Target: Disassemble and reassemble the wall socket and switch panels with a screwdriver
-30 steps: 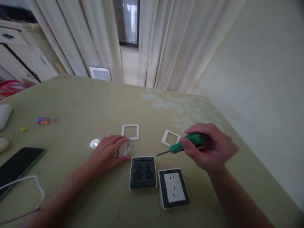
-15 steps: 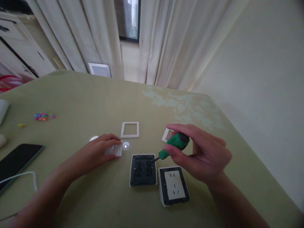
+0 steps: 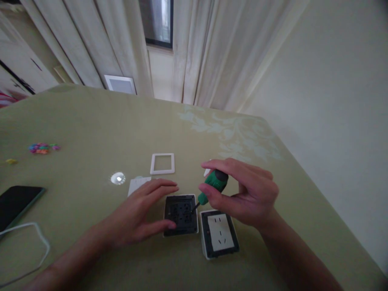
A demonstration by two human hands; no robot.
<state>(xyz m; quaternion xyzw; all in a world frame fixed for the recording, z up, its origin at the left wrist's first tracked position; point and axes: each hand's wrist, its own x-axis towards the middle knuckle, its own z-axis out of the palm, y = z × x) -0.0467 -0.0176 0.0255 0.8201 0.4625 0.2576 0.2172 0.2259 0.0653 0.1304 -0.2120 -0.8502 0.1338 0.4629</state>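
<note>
Left hand (image 3: 144, 212) by two boxes (image 3: 181, 216) (image 3: 220, 232); right hand (image 3: 250, 196) grips one screwdriver (image 3: 216, 181).

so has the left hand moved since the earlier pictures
Yes, the left hand has shifted right and down in the view, judged against the white square frame; its thumb now shows over the left edge of the dark box.

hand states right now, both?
Left hand: open, thumb over the dark square unit, no object visible in its grip.
Right hand: closed, holding the green screwdriver.
</note>
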